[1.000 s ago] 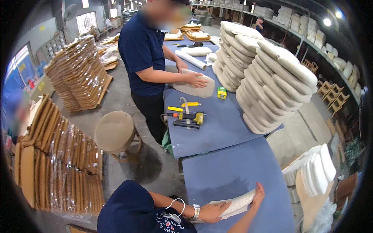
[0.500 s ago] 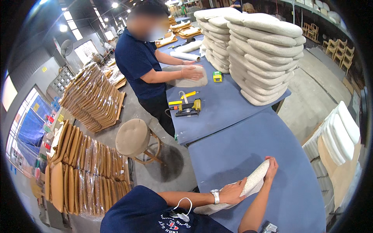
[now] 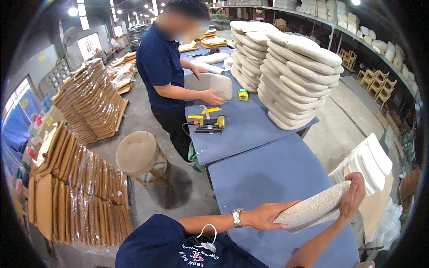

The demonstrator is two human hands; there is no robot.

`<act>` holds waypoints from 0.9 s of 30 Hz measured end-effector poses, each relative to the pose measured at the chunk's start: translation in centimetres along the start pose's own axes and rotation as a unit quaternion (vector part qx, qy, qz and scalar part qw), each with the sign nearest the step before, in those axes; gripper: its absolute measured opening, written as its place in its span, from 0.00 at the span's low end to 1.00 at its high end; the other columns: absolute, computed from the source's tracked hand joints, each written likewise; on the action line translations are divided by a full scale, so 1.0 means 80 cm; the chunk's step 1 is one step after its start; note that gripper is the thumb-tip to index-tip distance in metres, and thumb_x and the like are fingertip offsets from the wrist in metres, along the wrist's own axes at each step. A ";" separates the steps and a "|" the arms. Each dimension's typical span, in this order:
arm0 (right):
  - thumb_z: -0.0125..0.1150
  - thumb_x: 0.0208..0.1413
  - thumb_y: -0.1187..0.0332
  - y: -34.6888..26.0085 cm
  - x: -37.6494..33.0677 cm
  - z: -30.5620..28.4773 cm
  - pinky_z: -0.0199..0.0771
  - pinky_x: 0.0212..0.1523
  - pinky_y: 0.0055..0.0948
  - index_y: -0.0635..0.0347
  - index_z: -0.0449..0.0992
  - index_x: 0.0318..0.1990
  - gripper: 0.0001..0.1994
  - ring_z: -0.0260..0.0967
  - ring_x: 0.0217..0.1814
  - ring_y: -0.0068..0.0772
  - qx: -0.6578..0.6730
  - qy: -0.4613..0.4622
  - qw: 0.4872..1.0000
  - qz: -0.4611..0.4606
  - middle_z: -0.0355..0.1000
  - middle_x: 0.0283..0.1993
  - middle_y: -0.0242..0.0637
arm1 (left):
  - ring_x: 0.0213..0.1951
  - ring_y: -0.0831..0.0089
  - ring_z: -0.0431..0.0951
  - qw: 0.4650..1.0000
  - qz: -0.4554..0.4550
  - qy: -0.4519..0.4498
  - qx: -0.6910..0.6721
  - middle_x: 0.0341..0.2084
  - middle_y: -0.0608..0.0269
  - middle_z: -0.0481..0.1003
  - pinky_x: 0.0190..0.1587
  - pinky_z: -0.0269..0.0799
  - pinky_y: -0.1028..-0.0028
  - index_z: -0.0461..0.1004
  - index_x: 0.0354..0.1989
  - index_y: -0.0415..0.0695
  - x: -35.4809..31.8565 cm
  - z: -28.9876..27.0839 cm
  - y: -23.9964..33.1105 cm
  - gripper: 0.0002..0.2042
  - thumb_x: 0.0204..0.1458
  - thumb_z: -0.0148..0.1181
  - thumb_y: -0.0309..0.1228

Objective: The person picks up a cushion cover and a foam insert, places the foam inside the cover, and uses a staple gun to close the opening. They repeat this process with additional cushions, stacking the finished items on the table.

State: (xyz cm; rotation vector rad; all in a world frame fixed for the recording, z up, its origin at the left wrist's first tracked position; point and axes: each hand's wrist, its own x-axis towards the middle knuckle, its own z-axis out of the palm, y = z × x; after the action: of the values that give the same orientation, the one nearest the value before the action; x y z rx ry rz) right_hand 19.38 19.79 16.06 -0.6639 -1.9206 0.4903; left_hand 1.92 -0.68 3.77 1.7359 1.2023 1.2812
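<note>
A seat cushion (image 3: 315, 206) in pale speckled fabric is held on edge, tilted, above the near blue-topped table. My left hand (image 3: 267, 215), with a metal watch on its wrist, grips the cushion's left end, thumb apart from the fingers. My right hand (image 3: 352, 196) wraps round its far right end. Part of the cushion's underside hangs below the edge that faces up. Across the far table a co-worker holds a similar cushion (image 3: 215, 85) upright with both hands.
Two tall stacks of cushions (image 3: 297, 80) stand on the far table. A yellow staple gun (image 3: 212, 124) and a green-yellow box (image 3: 242, 94) lie near the co-worker. A round stool (image 3: 137, 153) stands left, beside wrapped brown pads (image 3: 80, 192). White pads (image 3: 368, 165) are piled at right.
Both my hands have lifted the cushion off the table and carried it right, turning it more level. The co-worker has raised the other cushion from lying flat to upright.
</note>
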 end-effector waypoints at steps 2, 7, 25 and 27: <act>0.52 0.70 0.56 -0.045 -0.007 0.011 0.66 0.38 0.36 0.63 0.74 0.34 0.19 0.66 0.31 0.37 -0.021 -0.033 0.999 0.009 0.68 0.27 0.40 | 0.64 0.53 0.72 1.000 -0.004 -0.003 0.031 0.71 0.48 0.62 0.65 0.70 0.58 0.45 0.78 0.48 -0.023 -0.013 -0.017 0.43 0.59 0.62 0.43; 0.63 0.62 0.53 -0.092 -0.060 0.064 0.70 0.32 0.41 0.58 0.79 0.40 0.16 0.73 0.28 0.44 -0.264 -0.179 0.947 -0.038 0.76 0.30 0.41 | 0.61 0.54 0.75 0.984 -0.140 -0.040 0.105 0.66 0.50 0.69 0.63 0.71 0.58 0.57 0.75 0.46 -0.087 -0.041 -0.075 0.36 0.61 0.61 0.45; 0.61 0.59 0.44 -0.116 -0.007 0.163 0.74 0.43 0.45 0.51 0.81 0.49 0.22 0.80 0.41 0.48 -0.358 -0.170 0.903 0.167 0.82 0.35 0.40 | 0.51 0.41 0.81 0.847 0.489 0.194 -0.079 0.51 0.30 0.77 0.55 0.76 0.49 0.77 0.53 0.36 -0.240 -0.297 0.241 0.22 0.65 0.54 0.45; 0.61 0.59 0.44 -0.106 0.002 0.165 0.75 0.43 0.45 0.50 0.81 0.48 0.22 0.80 0.42 0.47 -0.368 -0.169 0.898 0.173 0.82 0.35 0.40 | 0.54 0.40 0.79 0.836 0.514 0.161 -0.104 0.53 0.31 0.76 0.59 0.71 0.47 0.78 0.56 0.45 -0.252 -0.300 0.264 0.21 0.64 0.56 0.48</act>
State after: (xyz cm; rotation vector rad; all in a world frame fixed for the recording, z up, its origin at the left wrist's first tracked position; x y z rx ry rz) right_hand 5.38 12.76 15.76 -1.5119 -2.3318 0.0642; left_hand -16.86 -27.41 22.76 2.1041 0.1390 2.2780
